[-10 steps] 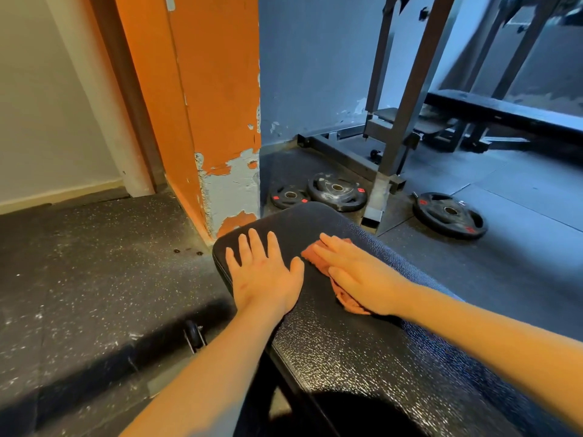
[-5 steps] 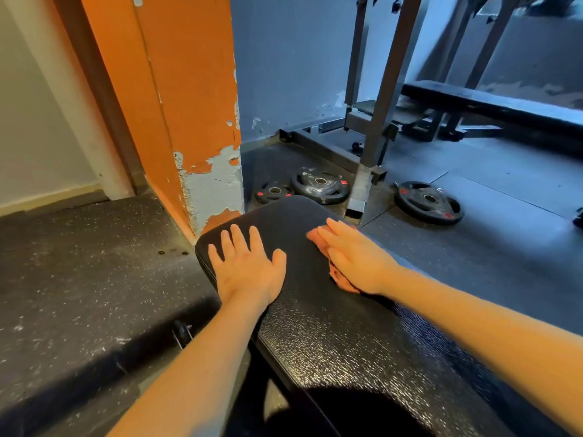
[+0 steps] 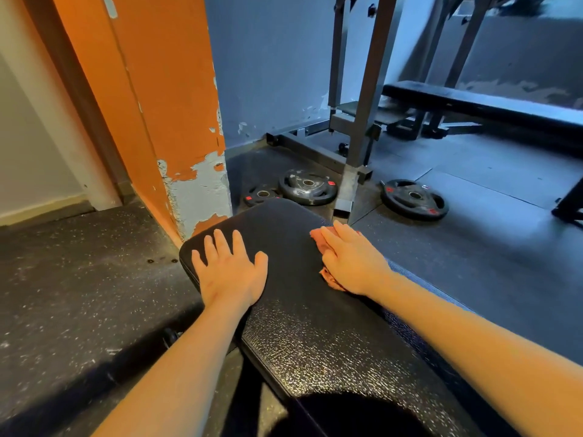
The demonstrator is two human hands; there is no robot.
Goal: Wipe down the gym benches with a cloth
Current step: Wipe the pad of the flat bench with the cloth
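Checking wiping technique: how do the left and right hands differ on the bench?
The left hand lies bare on the bench, fingers spread; the right hand presses the pink cloth, fingers together. Left sits near the pad's left edge, right near its right edge. Both lie flat.

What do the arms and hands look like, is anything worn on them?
Both are bare. The left hand and right hand have no gloves, and no rings show. The left forearm and right forearm show no sleeve, watch or bracelet up to the frame edge.

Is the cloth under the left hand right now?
No, the left hand lies flat and bare on the bench pad; the pink cloth sits under the right hand.
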